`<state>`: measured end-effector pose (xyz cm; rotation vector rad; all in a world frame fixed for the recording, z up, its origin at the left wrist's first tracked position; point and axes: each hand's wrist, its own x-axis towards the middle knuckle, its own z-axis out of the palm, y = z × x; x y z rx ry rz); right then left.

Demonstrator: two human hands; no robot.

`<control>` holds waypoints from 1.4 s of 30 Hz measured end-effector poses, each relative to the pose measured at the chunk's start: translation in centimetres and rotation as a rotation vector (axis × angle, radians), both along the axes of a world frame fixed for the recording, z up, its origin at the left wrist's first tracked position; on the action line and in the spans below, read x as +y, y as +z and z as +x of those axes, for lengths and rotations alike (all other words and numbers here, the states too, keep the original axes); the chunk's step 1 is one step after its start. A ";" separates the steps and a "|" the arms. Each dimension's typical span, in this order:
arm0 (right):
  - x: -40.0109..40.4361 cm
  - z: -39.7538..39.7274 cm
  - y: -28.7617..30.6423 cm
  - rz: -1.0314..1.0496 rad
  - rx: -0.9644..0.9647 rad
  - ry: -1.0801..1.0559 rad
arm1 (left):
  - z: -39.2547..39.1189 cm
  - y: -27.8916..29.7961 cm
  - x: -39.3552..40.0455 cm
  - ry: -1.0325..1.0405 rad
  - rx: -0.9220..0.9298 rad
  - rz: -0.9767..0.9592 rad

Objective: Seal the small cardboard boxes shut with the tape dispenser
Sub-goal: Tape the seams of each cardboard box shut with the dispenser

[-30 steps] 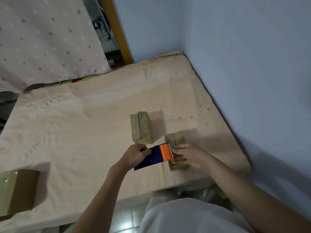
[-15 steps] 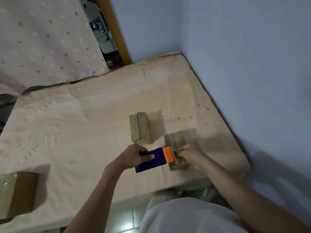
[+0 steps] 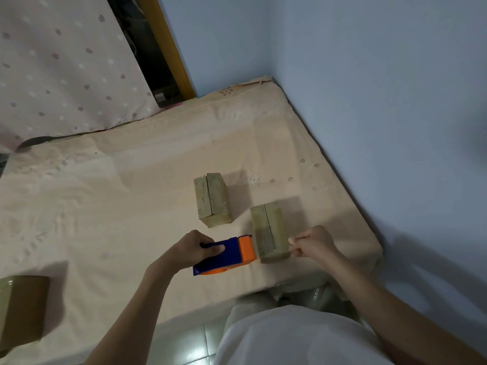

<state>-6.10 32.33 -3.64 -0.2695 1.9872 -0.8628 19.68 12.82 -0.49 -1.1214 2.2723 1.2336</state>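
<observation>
My left hand (image 3: 189,250) grips a blue and orange tape dispenser (image 3: 232,255), whose orange head sits just left of the near small cardboard box (image 3: 268,230). My right hand (image 3: 313,245) is at that box's right side, its fingers pinched together on the end of a clear tape strip. A shiny band of tape lies across the near end of the box's top. The flaps of this box meet in a dark seam. A second small cardboard box (image 3: 212,198) stands further back and to the left, with its top seam bare.
Everything lies on a beige sheet over a mattress (image 3: 118,201), which ends close to my body. A larger taped brown box (image 3: 21,312) sits at the left edge. A blue wall (image 3: 382,127) bounds the right side. Dotted fabric (image 3: 66,61) hangs at the back left.
My right hand has drawn away from the dispenser head to the right, across the near box, pulling tape. The dispenser stayed left of the box in my left hand.
</observation>
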 end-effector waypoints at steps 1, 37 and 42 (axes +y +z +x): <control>-0.1 -0.1 0.2 0.005 0.028 0.002 | -0.3 -0.2 0.3 0.001 0.005 -0.015; 0.3 2.1 -1.7 0.240 0.380 0.284 | -1.9 -2.8 1.7 -0.038 -0.105 -0.062; 0.6 3.3 -2.4 0.267 0.351 0.325 | -2.0 -2.9 1.8 -0.031 -0.107 -0.068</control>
